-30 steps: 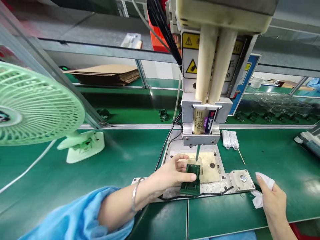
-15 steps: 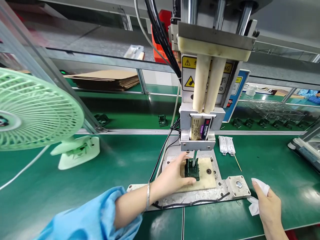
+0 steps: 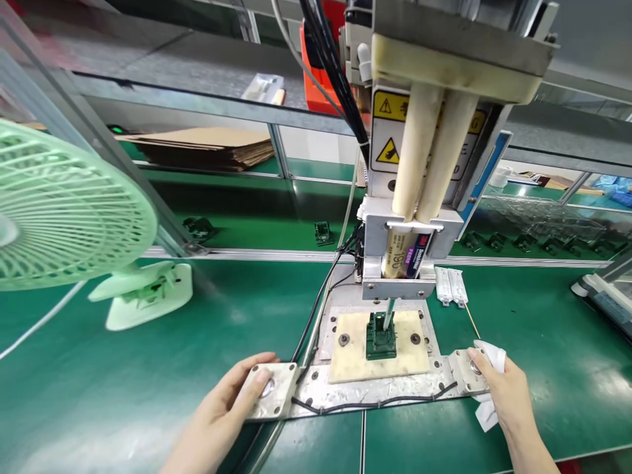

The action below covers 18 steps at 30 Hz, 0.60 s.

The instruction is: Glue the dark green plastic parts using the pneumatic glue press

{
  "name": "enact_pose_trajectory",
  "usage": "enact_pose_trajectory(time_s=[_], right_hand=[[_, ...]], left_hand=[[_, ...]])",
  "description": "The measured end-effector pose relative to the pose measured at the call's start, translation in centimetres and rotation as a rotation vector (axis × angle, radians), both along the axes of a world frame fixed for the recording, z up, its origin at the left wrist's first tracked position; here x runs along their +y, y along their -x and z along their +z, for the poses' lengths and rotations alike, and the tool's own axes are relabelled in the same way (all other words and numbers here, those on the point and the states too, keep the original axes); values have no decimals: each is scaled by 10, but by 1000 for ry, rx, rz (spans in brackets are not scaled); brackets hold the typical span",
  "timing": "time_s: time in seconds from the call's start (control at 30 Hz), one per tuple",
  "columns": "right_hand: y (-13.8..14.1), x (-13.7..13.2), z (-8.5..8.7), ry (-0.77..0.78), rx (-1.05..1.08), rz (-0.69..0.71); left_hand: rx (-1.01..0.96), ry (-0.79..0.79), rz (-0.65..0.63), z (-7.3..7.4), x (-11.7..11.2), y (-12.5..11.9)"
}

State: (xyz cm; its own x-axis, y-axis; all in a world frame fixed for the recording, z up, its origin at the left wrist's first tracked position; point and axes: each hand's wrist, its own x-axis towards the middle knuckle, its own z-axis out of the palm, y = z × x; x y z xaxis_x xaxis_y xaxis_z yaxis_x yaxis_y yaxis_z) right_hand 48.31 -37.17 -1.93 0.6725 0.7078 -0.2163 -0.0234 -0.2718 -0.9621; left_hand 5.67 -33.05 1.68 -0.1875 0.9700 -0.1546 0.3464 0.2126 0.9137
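Observation:
My left hand [image 3: 230, 398] is closed around the left button box [image 3: 282, 390], its thumb on the round metal button and its fingers behind the box. At the right button box [image 3: 463, 372], my right hand [image 3: 508, 394] has its thumb on the button and holds a crumpled white wipe [image 3: 486, 413]. Between the hands, a small dark green circuit board part [image 3: 381, 343] sits on the cream fixture plate [image 3: 340, 361]. The thin nozzle [image 3: 390, 313] of the dispensing press reaches down into that part. Above it, a labelled adhesive cartridge [image 3: 405, 255] sits in a metal holder.
A green fan [image 3: 74, 210] stands at the left. Two white sachet-like tubes [image 3: 450, 286] and a thin wooden stick [image 3: 472, 319] lie right of the press. Black cables [image 3: 320, 309] run beside it. Several dark parts [image 3: 526, 242] line the back, near cardboard sheets [image 3: 197, 146].
My left hand has left the circuit board part and moved down-left onto the left button box. My right hand, with the wipe, has moved left onto the right button box. The view has shifted slightly.

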Motion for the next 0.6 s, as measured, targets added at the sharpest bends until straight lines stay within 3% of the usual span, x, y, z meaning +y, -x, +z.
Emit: enact_pose_trajectory(time_s=[0.17, 0.37, 0.6], right_hand=[[4, -4, 8, 11, -8, -43], [3, -3, 0, -15, -18, -63], [-2, -6, -8, -15, -24, -77]], left_hand=[[5, -94, 60, -16, -5, -9], [-46, -103, 105, -1, -5, -20], [-57, -2, 47, 6, -2, -17]])
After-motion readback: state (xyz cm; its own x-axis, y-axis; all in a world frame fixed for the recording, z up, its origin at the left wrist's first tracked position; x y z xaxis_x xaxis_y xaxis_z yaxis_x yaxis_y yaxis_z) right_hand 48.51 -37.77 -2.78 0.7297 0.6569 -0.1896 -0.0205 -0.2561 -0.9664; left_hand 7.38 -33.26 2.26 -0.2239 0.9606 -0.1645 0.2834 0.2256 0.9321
